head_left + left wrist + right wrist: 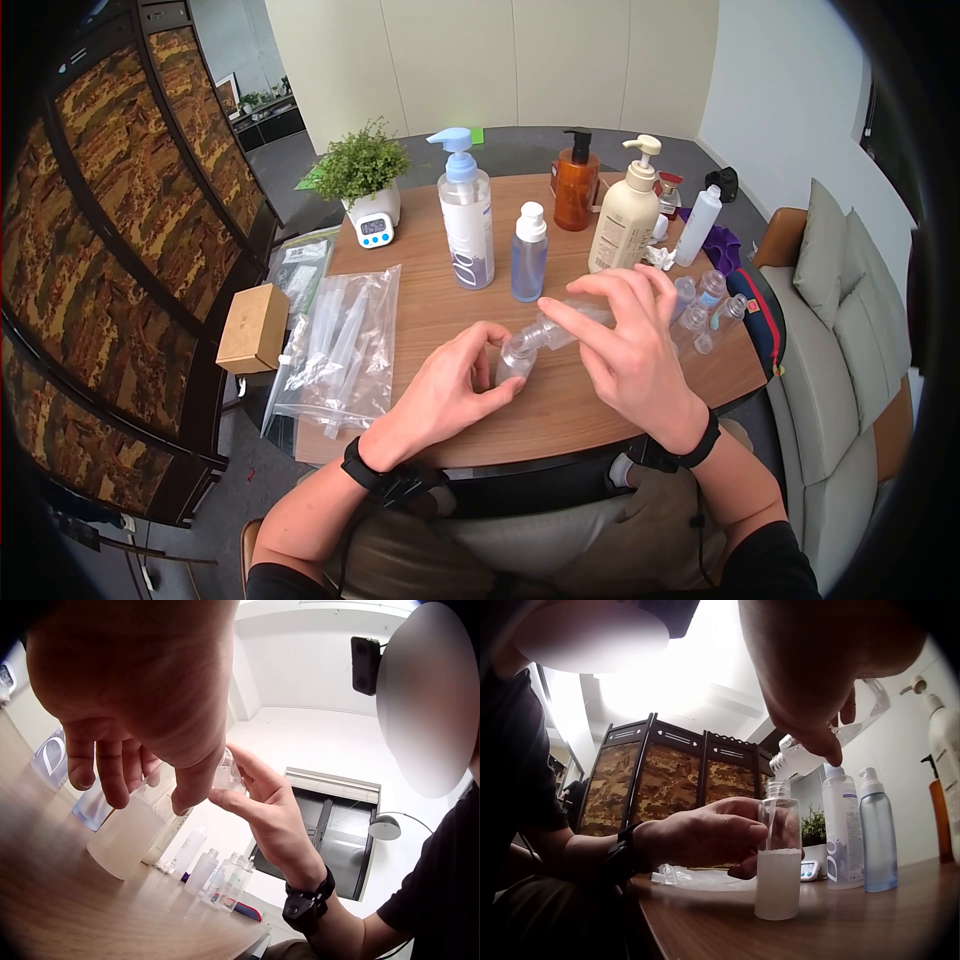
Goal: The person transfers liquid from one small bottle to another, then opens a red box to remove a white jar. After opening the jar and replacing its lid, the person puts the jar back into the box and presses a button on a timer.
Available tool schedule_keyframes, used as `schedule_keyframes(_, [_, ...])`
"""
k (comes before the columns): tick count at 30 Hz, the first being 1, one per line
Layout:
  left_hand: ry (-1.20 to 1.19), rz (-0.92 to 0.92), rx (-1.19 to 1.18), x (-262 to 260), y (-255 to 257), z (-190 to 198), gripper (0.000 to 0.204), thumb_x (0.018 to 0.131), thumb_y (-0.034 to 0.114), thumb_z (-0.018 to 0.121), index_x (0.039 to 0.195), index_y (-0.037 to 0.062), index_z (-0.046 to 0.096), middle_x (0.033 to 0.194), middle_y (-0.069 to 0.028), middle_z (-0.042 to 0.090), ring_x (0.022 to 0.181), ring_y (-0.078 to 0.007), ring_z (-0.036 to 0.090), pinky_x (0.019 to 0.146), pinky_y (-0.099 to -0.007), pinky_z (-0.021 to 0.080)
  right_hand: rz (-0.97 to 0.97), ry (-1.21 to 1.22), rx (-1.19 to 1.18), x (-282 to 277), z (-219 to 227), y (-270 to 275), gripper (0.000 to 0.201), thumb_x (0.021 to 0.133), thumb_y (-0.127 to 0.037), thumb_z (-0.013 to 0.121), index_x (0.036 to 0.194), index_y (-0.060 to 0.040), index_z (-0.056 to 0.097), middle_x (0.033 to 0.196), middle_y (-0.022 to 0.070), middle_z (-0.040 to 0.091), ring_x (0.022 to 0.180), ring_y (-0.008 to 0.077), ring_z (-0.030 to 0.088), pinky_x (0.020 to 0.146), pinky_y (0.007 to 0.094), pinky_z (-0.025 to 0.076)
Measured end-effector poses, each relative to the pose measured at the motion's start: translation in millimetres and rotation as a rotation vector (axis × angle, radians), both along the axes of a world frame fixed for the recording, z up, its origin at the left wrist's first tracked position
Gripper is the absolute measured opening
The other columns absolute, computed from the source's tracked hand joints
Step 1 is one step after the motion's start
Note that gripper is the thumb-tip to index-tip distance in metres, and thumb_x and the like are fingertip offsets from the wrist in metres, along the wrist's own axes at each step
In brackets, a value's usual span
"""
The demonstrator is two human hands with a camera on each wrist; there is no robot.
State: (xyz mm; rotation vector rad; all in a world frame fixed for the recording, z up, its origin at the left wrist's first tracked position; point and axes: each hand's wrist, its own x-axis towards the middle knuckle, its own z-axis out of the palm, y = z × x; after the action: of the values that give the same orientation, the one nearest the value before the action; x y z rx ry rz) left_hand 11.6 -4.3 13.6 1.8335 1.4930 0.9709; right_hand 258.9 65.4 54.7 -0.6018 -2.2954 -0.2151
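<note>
The left hand (450, 385) grips a smooth, clear upright bottle (778, 889); the right hand (635, 360) holds a transparent tilted bottle (802, 759).

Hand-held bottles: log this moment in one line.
left hand: holds upright bottle | right hand: holds tilted bottle, mouth just above upright bottle's | upright bottle: partly full, cloudy | flow: unclear

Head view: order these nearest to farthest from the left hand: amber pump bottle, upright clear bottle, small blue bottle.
1. Upright clear bottle: held by the left hand.
2. Small blue bottle: standing beyond the clear one.
3. Amber pump bottle: farther back, to the right.
</note>
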Motion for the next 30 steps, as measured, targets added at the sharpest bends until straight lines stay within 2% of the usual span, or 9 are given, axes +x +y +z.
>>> schedule_keyframes(2, [0.002, 0.001, -0.001, 0.4, 0.2, -0.7, 0.049, 0.094, 0.025, 0.087, 0.129, 0.0027, 0.061, 0.08, -0.0097, 0.063, 0.069, -0.0213, 0.063, 0.067, -0.0389, 0.052, -0.002, -0.001, 0.001, 0.1, 0.2, -0.4, 0.057, 0.083, 0.004, 0.073, 0.137, -0.0158, 0.077, 0.128, 0.0062, 0.064, 0.128, 0.0267, 0.06, 0.122, 0.0559, 0.029])
schedule_keyframes(4, [-0.011, 0.002, 0.04, 0.1, 1.3, -3.2, 0.047, 0.094, 0.024, 0.089, 0.127, 0.0034, 0.063, 0.072, 0.0008, 0.059, 0.067, -0.0092, 0.056, 0.063, -0.0293, 0.046, -0.007, 0.0, 0.007, -0.1, 0.3, -0.7, 0.057, 0.083, 0.004, 0.073, 0.137, -0.0159, 0.077, 0.129, 0.0059, 0.065, 0.129, 0.0264, 0.06, 0.123, 0.0556, 0.029])
schedule_keyframes(30, [-0.008, -0.002, 0.083, -0.3, 1.0, -6.3, 0.048, 0.094, 0.027, 0.09, 0.126, 0.004, 0.062, 0.073, -0.0033, 0.059, 0.068, -0.0138, 0.059, 0.064, -0.0325, 0.049, -0.03, -0.008, 0.052, -2.6, 1.4, -4.5, 0.054, 0.084, 0.002, 0.073, 0.135, -0.016, 0.078, 0.129, 0.0053, 0.064, 0.129, 0.0264, 0.06, 0.122, 0.0551, 0.029])
